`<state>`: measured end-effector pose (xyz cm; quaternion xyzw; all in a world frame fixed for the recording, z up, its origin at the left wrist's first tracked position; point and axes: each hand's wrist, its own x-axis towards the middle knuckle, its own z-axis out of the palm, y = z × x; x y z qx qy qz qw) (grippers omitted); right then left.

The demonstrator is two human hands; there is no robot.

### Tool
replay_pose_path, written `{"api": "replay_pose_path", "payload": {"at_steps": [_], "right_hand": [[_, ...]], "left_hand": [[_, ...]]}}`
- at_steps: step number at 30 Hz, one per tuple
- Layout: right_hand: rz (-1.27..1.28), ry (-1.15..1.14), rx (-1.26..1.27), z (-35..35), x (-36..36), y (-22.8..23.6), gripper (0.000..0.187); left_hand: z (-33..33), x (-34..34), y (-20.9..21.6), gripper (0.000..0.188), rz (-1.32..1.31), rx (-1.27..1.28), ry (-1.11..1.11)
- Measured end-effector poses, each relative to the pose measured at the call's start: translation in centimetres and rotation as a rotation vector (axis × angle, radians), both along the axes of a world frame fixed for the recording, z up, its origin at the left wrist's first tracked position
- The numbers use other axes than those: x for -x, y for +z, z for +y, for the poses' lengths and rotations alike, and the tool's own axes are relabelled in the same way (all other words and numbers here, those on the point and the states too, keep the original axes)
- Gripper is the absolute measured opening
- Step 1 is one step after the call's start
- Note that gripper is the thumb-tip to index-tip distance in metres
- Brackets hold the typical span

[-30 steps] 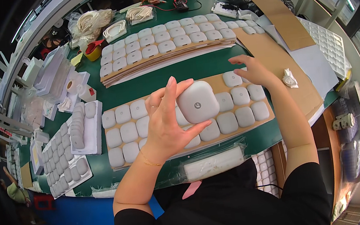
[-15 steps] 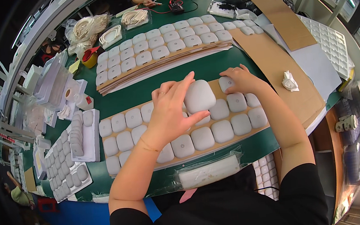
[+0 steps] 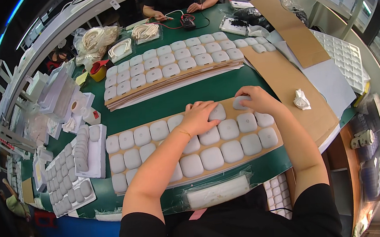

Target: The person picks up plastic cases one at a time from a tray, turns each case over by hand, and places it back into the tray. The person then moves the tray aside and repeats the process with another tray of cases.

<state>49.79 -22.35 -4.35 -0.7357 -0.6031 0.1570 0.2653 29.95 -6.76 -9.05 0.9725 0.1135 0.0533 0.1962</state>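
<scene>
A cardboard sheet (image 3: 228,107) on the green table carries rows of white rounded square units (image 3: 212,157). My left hand (image 3: 201,117) lies flat over the back row, its fingers pressing one white unit (image 3: 218,112) down into place. My right hand (image 3: 257,100) is just to the right, its fingers curled over another unit (image 3: 240,103) at the end of the same row. The two hands are close but apart. Both forearms reach across the front rows and hide some units.
A second stack of cardboard sheets topped with units (image 3: 171,67) lies farther back. White moulded trays (image 3: 67,176) stand at the left, brown cardboard sheets (image 3: 286,77) and crumpled paper (image 3: 301,99) at the right. A clear bag (image 3: 217,192) lies at the front edge. Another person's hands (image 3: 175,12) work across the table.
My left hand held a white unit up above the sheet, then carried it back and set it down in the back row. My right hand drew in slightly to the row's end.
</scene>
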Motion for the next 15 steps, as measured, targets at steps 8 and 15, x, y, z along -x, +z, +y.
{"api": "replay_pose_path", "payload": {"at_steps": [8, 15], "right_hand": [[0.477, -0.252, -0.166, -0.5, 2.1, 2.6, 0.022], [1.217, -0.197, -0.354, -2.5, 9.1, 6.1, 0.029]], "left_hand": [[-0.2, 1.5, -0.1, 0.067, -0.188, -0.041, -0.001], [-4.2, 7.3, 8.4, 0.076, -0.472, 0.657, -0.015]]}}
